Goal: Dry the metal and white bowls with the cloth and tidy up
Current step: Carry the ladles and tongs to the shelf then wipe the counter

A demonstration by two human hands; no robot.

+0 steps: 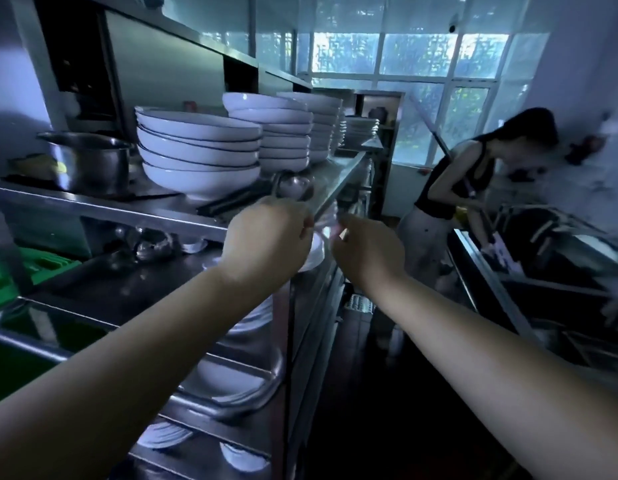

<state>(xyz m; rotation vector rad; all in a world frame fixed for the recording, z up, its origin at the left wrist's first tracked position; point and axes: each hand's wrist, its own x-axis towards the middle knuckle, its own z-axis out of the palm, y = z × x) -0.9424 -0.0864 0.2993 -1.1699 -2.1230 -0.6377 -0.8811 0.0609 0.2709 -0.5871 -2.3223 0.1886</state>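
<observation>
Steel shelving (103, 206) is stacked with white bowls (200, 154) along its top shelf.
Small white bowls (316, 249) at the shelf's front corner are reached by both hands; the left hand (266, 244) and right hand (368, 252) are curled, their grip hidden by blur.

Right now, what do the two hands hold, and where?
Both the left hand and the right hand hold a white bowl by its rim, mostly hidden.
</observation>
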